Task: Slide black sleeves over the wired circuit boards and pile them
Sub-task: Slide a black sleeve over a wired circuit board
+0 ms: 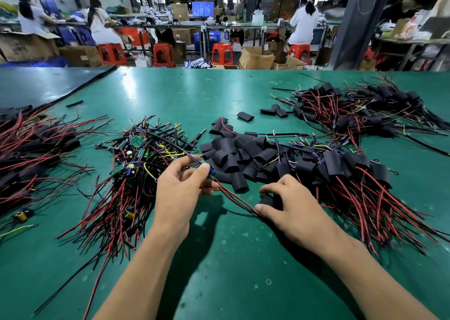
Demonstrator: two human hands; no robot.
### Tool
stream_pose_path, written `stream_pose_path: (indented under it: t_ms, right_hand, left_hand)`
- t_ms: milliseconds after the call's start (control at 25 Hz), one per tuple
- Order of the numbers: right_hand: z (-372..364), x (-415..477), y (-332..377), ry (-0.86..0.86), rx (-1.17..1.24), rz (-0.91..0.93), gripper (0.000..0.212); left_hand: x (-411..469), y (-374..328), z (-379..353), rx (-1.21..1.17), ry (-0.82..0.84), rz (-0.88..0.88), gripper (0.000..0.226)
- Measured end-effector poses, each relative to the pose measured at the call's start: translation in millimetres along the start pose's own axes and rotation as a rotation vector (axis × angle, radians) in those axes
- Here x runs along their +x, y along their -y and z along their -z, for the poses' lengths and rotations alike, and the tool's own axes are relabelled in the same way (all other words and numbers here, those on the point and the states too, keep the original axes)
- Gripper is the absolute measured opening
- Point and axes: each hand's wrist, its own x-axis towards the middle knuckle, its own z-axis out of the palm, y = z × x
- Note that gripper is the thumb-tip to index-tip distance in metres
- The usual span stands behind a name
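left hand [180,190] fingers pinch a wired circuit board [211,171]; right hand [289,207] fingers grip a black sleeve [266,200], red/black leads [233,195] running between them. Green counter [243,258]: bare boards [136,154] left of the fingers, loose sleeves [233,154] just beyond, sleeved pile [353,171] right. Room behind: orange stools [222,53], cardboard boxes [257,57], seated workers [101,25]

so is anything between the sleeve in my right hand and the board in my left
Nothing visible: between the sleeve and the board lie only the board's own red and black wires.
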Motion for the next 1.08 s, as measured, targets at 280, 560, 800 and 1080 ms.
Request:
stream_pose_path:
  t_ms: [280,560,800,1080]
  right_hand:
    - [6.8,-0.9,5.7,-0.148,0.325,-0.146,0.013]
    - [7.6,-0.5,4.8,-0.226,0.311,-0.144,0.031]
    - [11.1,-0.1,3.0,-0.449,0.550,-0.122,0.017]
    - [8.6,5.1,3.2,-0.326,0.961,-0.129,0.010]
  left_hand:
    - [3.8,-4.6,1.2,-0.107,-0.143,-0.053,0.013]
    - [3.4,-8.2,3.3,-0.089,-0.192,-0.032,0.017]
    - [5.0,-20.9,7.8,-0.210,-0.211,-0.019,0.016]
    - [11.1,-17.0,8.1,-0.335,-0.220,0.045,0.016]
